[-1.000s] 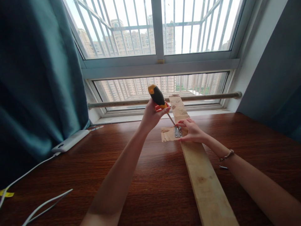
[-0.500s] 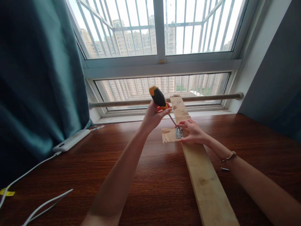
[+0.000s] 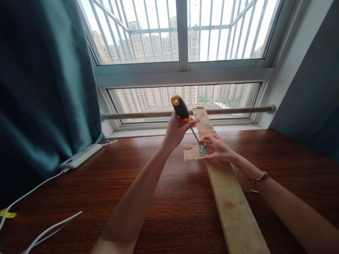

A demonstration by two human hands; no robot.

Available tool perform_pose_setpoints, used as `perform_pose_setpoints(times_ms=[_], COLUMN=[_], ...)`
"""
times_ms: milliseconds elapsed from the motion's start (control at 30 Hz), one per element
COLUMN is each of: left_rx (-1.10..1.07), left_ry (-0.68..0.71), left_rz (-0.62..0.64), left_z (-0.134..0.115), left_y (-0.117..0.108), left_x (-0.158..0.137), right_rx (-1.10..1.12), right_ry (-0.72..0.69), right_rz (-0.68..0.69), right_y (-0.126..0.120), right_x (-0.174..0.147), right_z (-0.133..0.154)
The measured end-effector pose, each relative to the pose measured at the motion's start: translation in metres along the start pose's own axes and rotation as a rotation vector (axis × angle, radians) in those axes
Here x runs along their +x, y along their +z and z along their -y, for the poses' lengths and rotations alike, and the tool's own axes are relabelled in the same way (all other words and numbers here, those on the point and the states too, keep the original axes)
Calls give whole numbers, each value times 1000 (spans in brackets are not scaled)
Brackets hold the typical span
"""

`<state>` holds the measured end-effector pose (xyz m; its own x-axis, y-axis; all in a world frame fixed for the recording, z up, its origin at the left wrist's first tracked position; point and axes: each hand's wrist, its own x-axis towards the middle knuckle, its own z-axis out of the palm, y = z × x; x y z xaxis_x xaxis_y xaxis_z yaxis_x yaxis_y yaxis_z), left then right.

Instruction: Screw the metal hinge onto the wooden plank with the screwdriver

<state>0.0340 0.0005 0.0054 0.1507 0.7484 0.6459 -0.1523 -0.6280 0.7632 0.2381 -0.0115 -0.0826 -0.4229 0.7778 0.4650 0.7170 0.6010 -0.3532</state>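
My left hand [image 3: 176, 131] is closed round the yellow-and-black handle of a screwdriver [image 3: 181, 108], which leans with its shaft pointing down and right. The tip meets the upper end of a small metal hinge [image 3: 203, 149]; the screw head there is too small to make out. The hinge lies across a small wood piece [image 3: 189, 153] and a long wooden board [image 3: 233, 204]. From the right, my right hand [image 3: 220, 149] rests on the board, its thumb and fingertips gripping the hinge at its lower and upper ends.
A loose screw [image 3: 254, 191] lies on the dark wooden tabletop [image 3: 169, 218] beside my right forearm. To the left are a white power strip [image 3: 81, 157], white cables [image 3: 57, 225] and a blue curtain [image 3: 47, 88]. The board's far end reaches a metal rail [image 3: 143, 115] before the window.
The screwdriver handle has turned slightly in my left hand. The whole view has shifted a little; my right hand keeps its place at the hinge.
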Motion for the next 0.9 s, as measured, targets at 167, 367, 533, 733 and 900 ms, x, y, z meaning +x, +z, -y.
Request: perform_pose_setpoints(times_ms=[167,367,533,733,900], left_rx=[14,-274,-254,57,188], left_ry=[29,-73,-64,9,63], left_rz=[-52,21,-46,-163,-135], left_z=[3,5,13,6,-3], left_y=[5,9,7,0,0], left_x=[-3,-2,1,1,-3], right_rx=[9,17,15,19,15], right_ry=[7,15,5,6,-3], right_rz=[7,0,-4,-4,-9], right_y=[0,0,1,1,1], right_x=[0,0,0,0,-1], right_z=[1,1,0,-1,-2])
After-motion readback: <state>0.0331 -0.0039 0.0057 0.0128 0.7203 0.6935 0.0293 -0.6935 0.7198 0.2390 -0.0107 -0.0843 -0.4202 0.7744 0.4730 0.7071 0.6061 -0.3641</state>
